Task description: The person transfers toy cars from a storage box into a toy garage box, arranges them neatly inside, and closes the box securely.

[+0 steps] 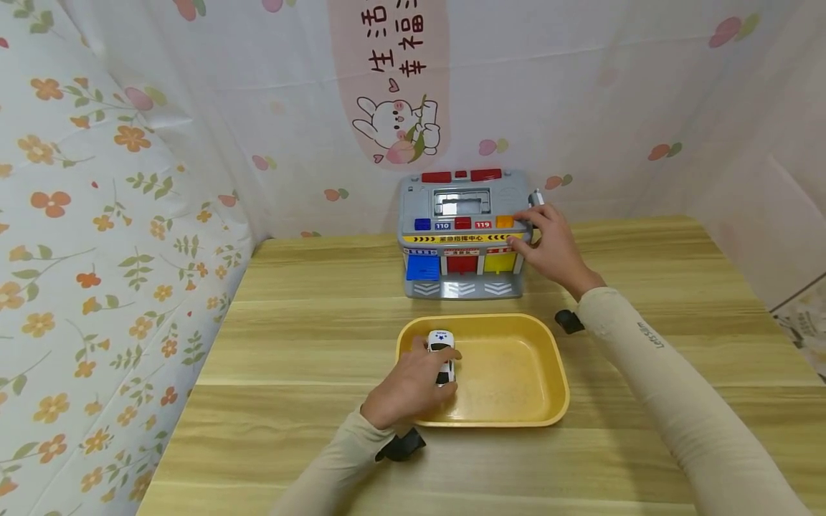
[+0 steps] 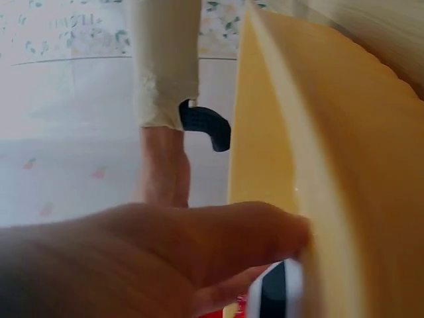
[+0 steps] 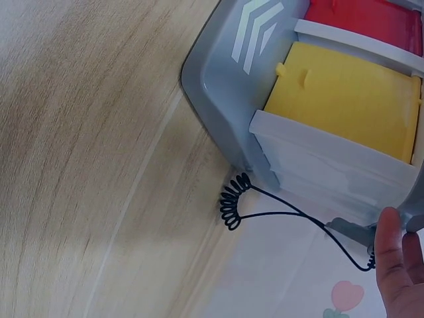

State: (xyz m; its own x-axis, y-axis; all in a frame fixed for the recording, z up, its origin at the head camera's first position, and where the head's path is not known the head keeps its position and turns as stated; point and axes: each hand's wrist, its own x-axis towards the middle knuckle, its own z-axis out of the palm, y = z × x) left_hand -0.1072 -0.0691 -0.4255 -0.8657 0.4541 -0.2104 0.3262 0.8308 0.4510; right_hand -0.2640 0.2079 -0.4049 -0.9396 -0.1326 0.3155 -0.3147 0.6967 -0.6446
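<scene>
A white toy police car (image 1: 442,337) with dark windows lies at the left end of a yellow plastic tray (image 1: 497,423). My left hand (image 1: 413,380) grips the car, thumb and fingers about its sides; in the left wrist view the thumb (image 2: 258,228) lies along the tray's wall, and little of the car shows. Behind the tray stands a grey toy garage (image 1: 413,204) with blue, red and yellow doors. My right hand (image 1: 551,247) holds its right front roof corner, thumb at the front and fingers on top. The right wrist view shows only some fingers (image 3: 391,248).
A coiled black cord (image 3: 230,202) hangs at the garage's right side, by a small grey piece (image 1: 537,198). The blue door (image 1: 423,268) stands partly raised. Patterned cloth (image 1: 271,93) hangs behind the wooden table (image 1: 310,322) and along its left.
</scene>
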